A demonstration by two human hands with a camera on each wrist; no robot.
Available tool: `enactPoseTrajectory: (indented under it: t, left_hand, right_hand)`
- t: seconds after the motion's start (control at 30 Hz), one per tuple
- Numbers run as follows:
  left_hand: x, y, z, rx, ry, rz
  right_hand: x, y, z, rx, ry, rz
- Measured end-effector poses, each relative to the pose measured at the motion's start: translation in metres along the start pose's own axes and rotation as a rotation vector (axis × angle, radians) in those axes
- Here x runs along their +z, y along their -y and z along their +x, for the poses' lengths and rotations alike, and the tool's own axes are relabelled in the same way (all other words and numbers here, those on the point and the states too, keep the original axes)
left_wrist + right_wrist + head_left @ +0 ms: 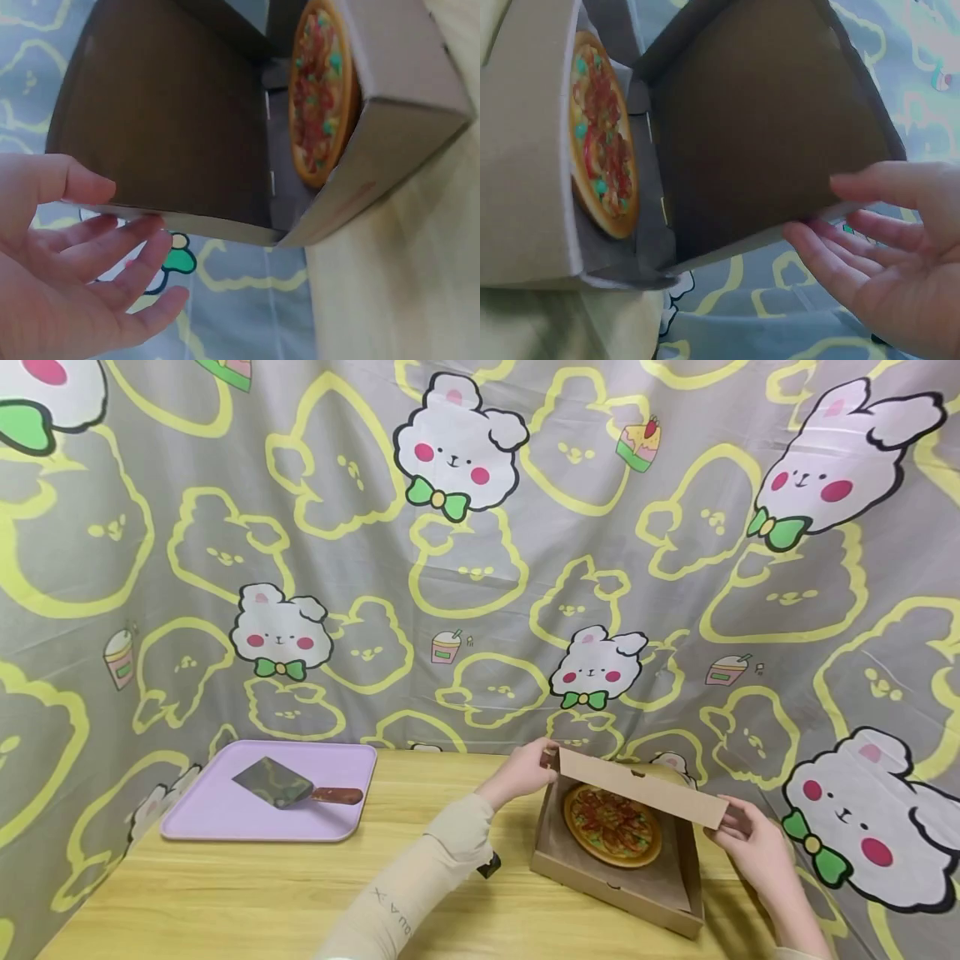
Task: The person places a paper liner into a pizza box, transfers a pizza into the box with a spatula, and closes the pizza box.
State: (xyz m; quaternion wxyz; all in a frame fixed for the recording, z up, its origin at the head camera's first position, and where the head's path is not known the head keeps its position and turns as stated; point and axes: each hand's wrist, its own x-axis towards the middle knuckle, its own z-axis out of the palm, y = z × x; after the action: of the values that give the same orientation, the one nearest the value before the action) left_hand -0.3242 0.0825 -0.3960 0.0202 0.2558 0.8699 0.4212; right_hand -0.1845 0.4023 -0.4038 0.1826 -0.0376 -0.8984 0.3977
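At the right of the table, a brown cardboard pizza box (615,895) stands with its lid (637,787) raised. Inside lies a round pizza (611,828) with red and green toppings. My left hand (527,770) pinches the lid's left edge; in the left wrist view, the thumb lies on its inner face and the fingers (142,255) are outside. The right hand (756,845) grips the opposite edge. In the right wrist view, that thumb is also on the lid's dark inner side (757,127), with the fingers (825,262) beneath the side flap.
On the left of the wooden table (247,893) sits a light purple tray (198,818). A broad metal spatula (273,782) with a brown handle lies on it. A patterned grey curtain (360,568) hangs close behind the table and along both sides.
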Motion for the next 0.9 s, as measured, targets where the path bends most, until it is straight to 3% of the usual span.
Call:
enactPoseTrajectory:
  t: [0.23, 0.43, 0.63, 0.9]
  left_hand:
    - [0.006, 0.014, -0.018, 0.047, 0.023, -0.180]
    - [0.015, 0.025, -0.028, 0.026, 0.048, -0.248]
    - [0.019, 0.034, -0.038, -0.005, 0.107, -0.301]
    - [0.020, 0.045, -0.052, -0.048, 0.161, -0.310]
  right_hand:
    - [0.003, -0.014, -0.009, -0.044, 0.131, 0.166]
    - [0.001, -0.025, -0.013, 0.005, 0.255, 0.259]
    - [-0.005, -0.036, -0.013, 0.079, 0.453, 0.240]
    - [-0.004, -0.047, -0.010, 0.031, 0.658, 0.273]
